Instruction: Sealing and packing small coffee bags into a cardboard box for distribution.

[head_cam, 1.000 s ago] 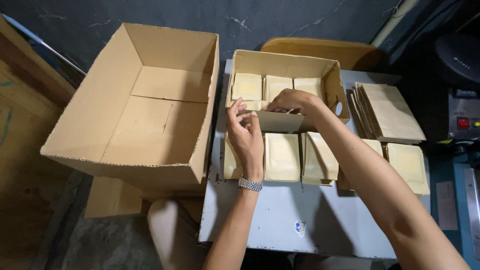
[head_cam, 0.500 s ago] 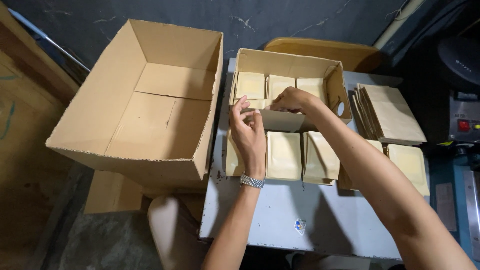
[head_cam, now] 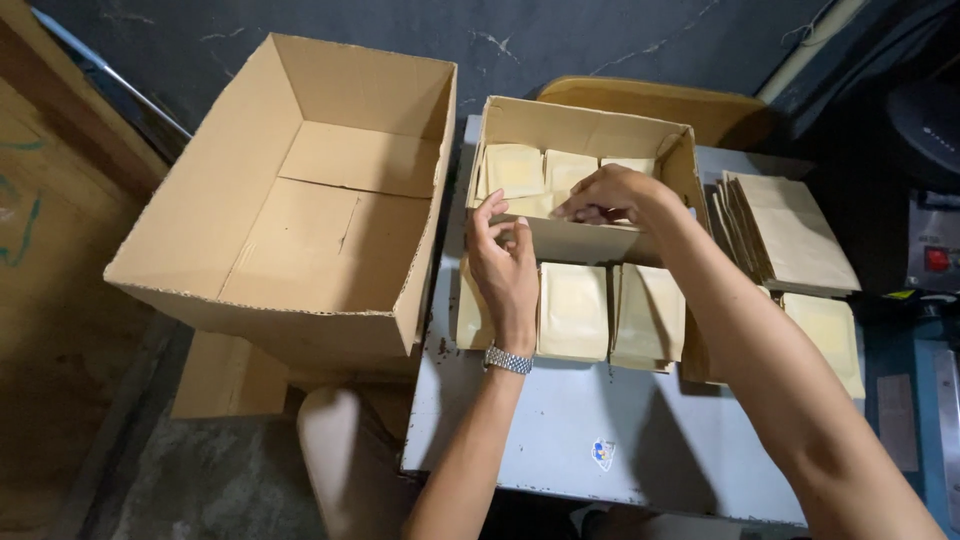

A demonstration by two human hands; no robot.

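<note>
A small open cardboard box (head_cam: 590, 240) stands on the grey table (head_cam: 600, 440) and holds several tan paper pouches (head_cam: 515, 170). My right hand (head_cam: 605, 193) reaches into that box with its fingers curled down onto the pouches inside. My left hand (head_cam: 505, 265), with a metal watch on the wrist, hovers at the box's near-left wall, fingers apart and holding nothing. In front of the box lie more tan pouches (head_cam: 575, 310) in a row.
A large empty cardboard box (head_cam: 310, 200) sits to the left, tilted toward me. A stack of flat tan pouches (head_cam: 790, 235) lies at the right of the table, with another pouch (head_cam: 830, 335) below it. A machine with a red button (head_cam: 935, 260) is at far right.
Both hands stay at the small box; my right hand has pushed slightly deeper among the pouches, and my left hand's fingers have lifted off the box edge.
</note>
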